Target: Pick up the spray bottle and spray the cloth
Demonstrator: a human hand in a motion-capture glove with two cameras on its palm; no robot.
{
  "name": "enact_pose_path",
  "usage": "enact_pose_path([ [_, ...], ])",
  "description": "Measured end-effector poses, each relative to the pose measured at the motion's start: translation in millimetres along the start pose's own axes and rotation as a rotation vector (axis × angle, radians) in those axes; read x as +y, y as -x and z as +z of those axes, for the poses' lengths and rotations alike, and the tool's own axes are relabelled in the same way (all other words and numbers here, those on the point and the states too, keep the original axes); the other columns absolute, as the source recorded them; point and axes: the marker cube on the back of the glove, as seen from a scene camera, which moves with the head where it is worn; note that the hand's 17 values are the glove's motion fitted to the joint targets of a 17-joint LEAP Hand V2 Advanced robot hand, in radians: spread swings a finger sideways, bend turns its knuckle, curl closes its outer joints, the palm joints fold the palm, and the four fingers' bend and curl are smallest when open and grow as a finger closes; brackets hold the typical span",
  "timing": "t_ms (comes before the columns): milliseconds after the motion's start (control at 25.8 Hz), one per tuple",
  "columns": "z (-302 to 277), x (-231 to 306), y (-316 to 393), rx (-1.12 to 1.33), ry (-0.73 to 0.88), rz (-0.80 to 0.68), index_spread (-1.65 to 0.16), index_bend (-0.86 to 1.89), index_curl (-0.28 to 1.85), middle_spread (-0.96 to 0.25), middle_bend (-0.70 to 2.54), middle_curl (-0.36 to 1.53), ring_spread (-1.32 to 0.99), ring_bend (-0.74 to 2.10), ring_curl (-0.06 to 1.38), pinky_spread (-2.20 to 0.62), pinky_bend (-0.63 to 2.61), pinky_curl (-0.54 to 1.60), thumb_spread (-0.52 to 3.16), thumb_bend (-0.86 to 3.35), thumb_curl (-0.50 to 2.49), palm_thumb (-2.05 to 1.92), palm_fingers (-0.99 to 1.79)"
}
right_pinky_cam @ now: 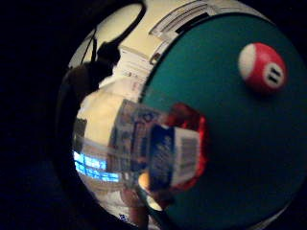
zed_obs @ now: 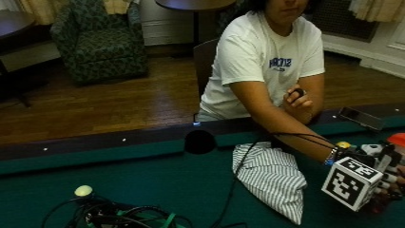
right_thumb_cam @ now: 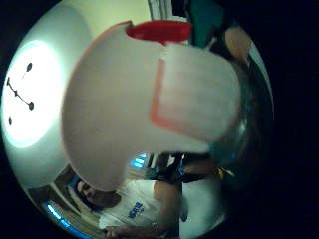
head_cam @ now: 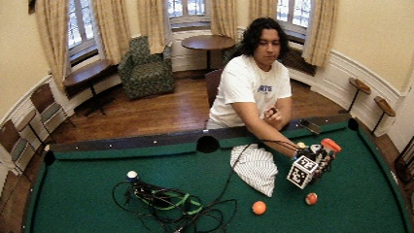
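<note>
Beside the cloth, right hand's grip wraps the spray bottle (red-capped).

**A:** Which item is the cloth?

**B:** The cloth is white with thin dark stripes. It lies crumpled on the green surface, bunched near the far rail in front of the seated person and tapering to a point toward the near edge.

**A:** And the spray bottle?

**B:** The spray bottle has a white trigger head with a red-orange cap and a printed label with a barcode. It is lifted off the surface, beside the cloth on the side toward the right-hand end of the surface, not touching it.
</note>
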Motion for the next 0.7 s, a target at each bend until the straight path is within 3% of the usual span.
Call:
enact_pose_path([
  [155,-19,29,-4,0.137,0.046,0.033,-0.35,0.13,0.57,-0.16,0.28,0.48,-0.15,0.48,0.44,0.01,0.36,0.40,0.84,-0.10,0.68,0.63,0.45],
  [232,-34,48,-6,0.221,0.084,0.052,-0.37,0.12,0.54,-0.15,0.24,0.46,-0.13,0.43,0.42,0.06,0.38,0.40,0.87,-0.09,0.64,0.58,0.39],
  [426,-79,96,-12,0.509,0.115,0.082,-0.39,0.08,0.44,-0.14,0.18,0.41,-0.12,0.42,0.36,0.10,0.39,0.36,0.94,-0.06,0.57,0.51,0.42],
  [697,-123,160,-15,0.725,0.165,0.073,-0.41,0.10,0.37,-0.12,0.18,0.39,-0.10,0.43,0.35,0.14,0.41,0.36,0.99,-0.04,0.50,0.49,0.43],
])
